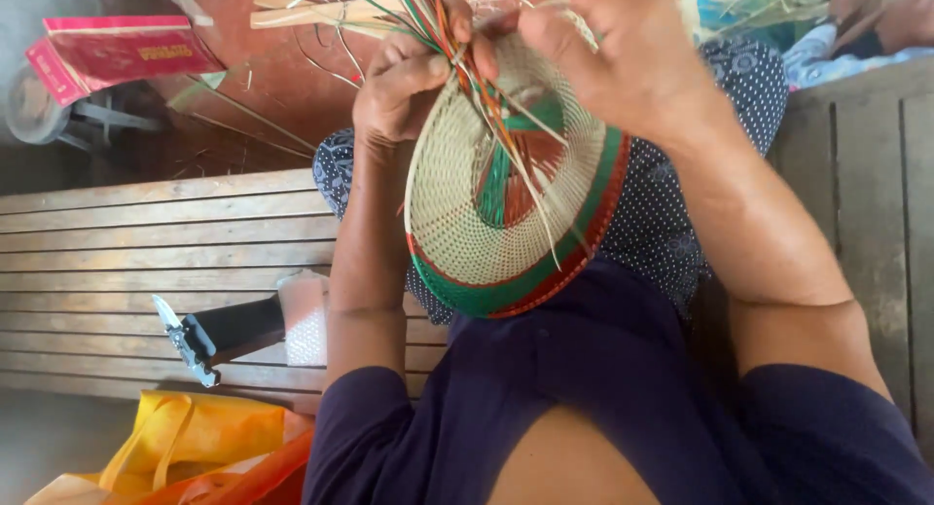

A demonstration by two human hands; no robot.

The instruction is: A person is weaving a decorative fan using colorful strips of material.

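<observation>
Woven cream basket (486,242), green-and-red rimmed, lies tilted, its opening facing the camera. Loose strands (457,38) point up and away from it. Left hand (404,82) pinches these strands; right hand (623,62) closes on the rim.

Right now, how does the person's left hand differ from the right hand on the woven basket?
The left hand is closed in a fist around the loose strands at the rim of the woven basket, while the right hand lies more open against the basket's top edge. The left hand is at the basket's left side, the right hand at its upper right. Both touch the basket.
</observation>
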